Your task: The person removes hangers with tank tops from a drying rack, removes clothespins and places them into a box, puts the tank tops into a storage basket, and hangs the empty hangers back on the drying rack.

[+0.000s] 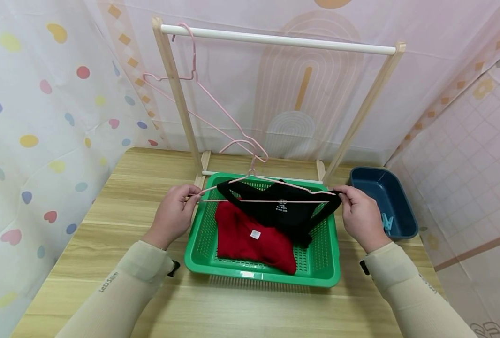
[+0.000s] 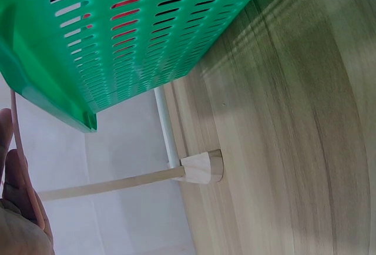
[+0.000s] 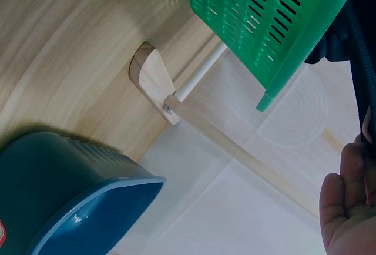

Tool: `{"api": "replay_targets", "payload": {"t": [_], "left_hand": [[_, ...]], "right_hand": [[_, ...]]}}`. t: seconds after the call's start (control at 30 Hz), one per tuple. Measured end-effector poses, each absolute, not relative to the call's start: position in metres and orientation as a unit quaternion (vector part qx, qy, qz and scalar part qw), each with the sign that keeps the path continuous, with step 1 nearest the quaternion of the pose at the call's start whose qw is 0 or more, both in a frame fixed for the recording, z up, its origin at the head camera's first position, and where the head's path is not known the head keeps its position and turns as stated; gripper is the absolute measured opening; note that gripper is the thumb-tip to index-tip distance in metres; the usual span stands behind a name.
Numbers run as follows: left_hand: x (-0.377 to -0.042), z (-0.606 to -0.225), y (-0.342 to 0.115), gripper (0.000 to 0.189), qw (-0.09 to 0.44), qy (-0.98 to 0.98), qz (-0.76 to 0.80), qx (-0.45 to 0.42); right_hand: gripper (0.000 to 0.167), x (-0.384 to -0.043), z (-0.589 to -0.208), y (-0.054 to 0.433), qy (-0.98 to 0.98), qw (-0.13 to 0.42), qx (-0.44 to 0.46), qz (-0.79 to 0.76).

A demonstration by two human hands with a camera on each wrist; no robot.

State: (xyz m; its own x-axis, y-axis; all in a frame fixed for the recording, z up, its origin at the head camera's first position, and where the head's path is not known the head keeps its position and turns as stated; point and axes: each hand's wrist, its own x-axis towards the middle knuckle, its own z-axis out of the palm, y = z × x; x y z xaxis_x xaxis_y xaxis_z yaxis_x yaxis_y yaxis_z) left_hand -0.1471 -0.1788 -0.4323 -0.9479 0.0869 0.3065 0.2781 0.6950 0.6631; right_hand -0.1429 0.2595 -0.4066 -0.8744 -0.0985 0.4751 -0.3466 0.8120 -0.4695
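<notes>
In the head view, my left hand [image 1: 171, 213] pinches the left end of a pink clothes hanger [image 1: 284, 202], held over the green basket. My right hand [image 1: 361, 213] grips a strap of a black sleeveless top [image 1: 271, 206] at the hanger's right end. The top's left strap is looped over the hanger's left arm, and its body hangs down into the basket. Below it, a red garment [image 1: 250, 241] with a white label lies in the green basket [image 1: 254, 277]. Only part of each hand shows in the wrist views.
A wooden rack with a white rail [image 1: 279, 40] stands behind the basket. Another pink hanger [image 1: 229, 115] hangs at the rail's left end. To the right sits a dark blue tub [image 1: 368, 188] with light blue clothespins [image 1: 387, 222] in it. Patterned curtains surround the wooden table [image 1: 106, 225].
</notes>
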Motion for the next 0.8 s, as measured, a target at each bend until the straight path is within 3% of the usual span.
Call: {"api": "replay_targets", "payload": {"t": [0.8], "left_hand": [[-0.148,-0.4335,-0.1837,0.017,0.119,-0.906,-0.392,-0.107]], "right_hand": [[0.021,-0.1438,-0.4099,0.261,-0.928,0.221,0.121,0.274]]}}
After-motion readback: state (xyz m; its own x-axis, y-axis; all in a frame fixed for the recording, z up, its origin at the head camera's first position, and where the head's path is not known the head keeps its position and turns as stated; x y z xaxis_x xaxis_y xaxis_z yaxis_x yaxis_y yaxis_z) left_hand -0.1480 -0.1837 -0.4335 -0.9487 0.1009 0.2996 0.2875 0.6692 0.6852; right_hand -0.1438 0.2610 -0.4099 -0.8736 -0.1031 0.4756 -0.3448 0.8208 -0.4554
